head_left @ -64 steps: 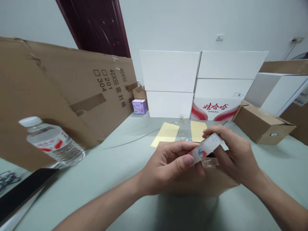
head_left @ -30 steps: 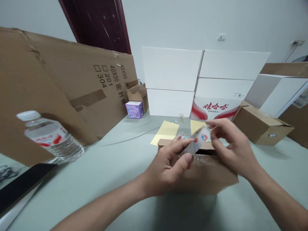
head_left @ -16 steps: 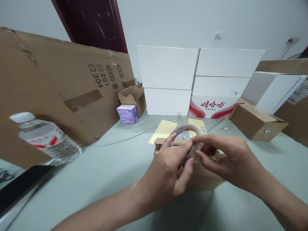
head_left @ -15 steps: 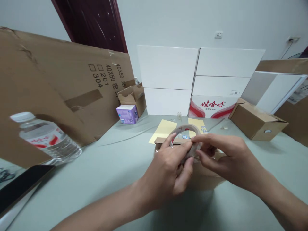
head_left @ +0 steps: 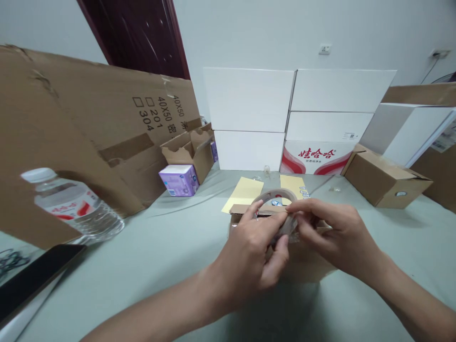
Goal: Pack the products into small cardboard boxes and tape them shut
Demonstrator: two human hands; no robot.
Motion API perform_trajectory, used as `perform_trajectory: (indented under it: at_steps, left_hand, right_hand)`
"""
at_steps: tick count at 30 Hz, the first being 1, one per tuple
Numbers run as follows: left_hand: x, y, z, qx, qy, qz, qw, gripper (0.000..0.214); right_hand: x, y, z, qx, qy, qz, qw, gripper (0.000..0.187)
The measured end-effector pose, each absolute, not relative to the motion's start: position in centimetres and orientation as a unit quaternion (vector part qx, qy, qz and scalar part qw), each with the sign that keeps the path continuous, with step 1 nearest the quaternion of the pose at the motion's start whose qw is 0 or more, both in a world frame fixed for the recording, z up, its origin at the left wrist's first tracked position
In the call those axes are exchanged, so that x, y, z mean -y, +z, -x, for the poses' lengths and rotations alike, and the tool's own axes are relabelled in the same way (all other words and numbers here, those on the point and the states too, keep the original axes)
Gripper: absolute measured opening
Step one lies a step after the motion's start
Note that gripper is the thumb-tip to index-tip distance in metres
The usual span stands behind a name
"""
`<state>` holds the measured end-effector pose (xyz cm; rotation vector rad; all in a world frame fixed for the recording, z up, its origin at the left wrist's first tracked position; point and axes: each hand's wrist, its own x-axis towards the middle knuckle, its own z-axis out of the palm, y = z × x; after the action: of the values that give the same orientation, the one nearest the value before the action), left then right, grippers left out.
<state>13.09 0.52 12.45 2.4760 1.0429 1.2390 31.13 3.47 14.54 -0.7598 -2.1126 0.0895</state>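
Head camera: your left hand (head_left: 249,259) and right hand (head_left: 337,237) pinch a roll of clear tape (head_left: 274,194) over a cardboard box (head_left: 309,263), yellow paper sheets (head_left: 242,199) at twelve o'clock.

Head-worn view, facing forward and down

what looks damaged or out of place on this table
The large flattened cardboard sheet leaning at the left looks worn: its upper edge is creased and scuffed, and a strip of brown tape is stuck across it. The water bottle in front of it appears to lie on its side.
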Motion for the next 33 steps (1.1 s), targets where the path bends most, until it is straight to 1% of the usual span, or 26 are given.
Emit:
perform_trajectory:
  at_steps: [1, 4, 6, 9, 14, 18, 22, 23, 27, 33]
  left_hand:
    - [-0.5, 12.4, -13.0, -0.35, 0.416, -0.834, 0.094, 0.027]
    - [-0.6, 12.4, -12.9, -0.346, 0.415, -0.836, 0.093, 0.028]
    - [-0.6, 12.3, -12.9, -0.348, 0.415, -0.837, 0.084, 0.026]
    - [-0.4, 12.2, -12.8, -0.352, 0.416, -0.836, 0.067, 0.024]
    - [-0.3, 12.0, -12.7, -0.347, 0.43, -0.832, 0.039, 0.026]
    - [-0.5, 11.9, -12.6, -0.351, 0.436, -0.828, 0.036, 0.025]
    - [-0.6, 11.9, -12.6, -0.358, 0.438, -0.824, 0.031, 0.025]
    - [-0.6, 11.9, -12.6, -0.357, 0.436, -0.826, 0.034, 0.024]
    - [-0.7, 11.8, -12.6, -0.347, 0.434, -0.831, 0.043, 0.02]
    - [-1.0, 11.8, -12.7, -0.352, 0.443, -0.824, 0.031, 0.024]
  right_hand:
    - [-3.4, 14.5, -31.1, 0.851, 0.06, 0.302, 0.426, 0.014]
    - [-3.4, 14.5, -31.0, 0.857, 0.1, 0.291, 0.414, 0.016]
    - [-3.4, 14.4, -31.0, 0.855, 0.09, 0.293, 0.418, 0.015]
    - [-3.4, 14.2, -30.9, 0.847, 0.064, 0.301, 0.435, 0.02]
    - [-3.3, 14.2, -30.8, 0.853, 0.098, 0.283, 0.428, 0.015]
    - [-3.4, 14.0, -30.5, 0.851, 0.087, 0.293, 0.427, 0.013]
    - [-3.7, 13.6, -30.2, 0.84, 0.039, 0.287, 0.459, 0.021]
    - [-3.7, 13.6, -30.2, 0.838, 0.039, 0.284, 0.464, 0.022]
    - [-3.7, 13.6, -30.2, 0.847, 0.088, 0.273, 0.448, 0.013]
    - [-4.0, 13.4, -30.1, 0.844, 0.086, 0.286, 0.446, 0.014]
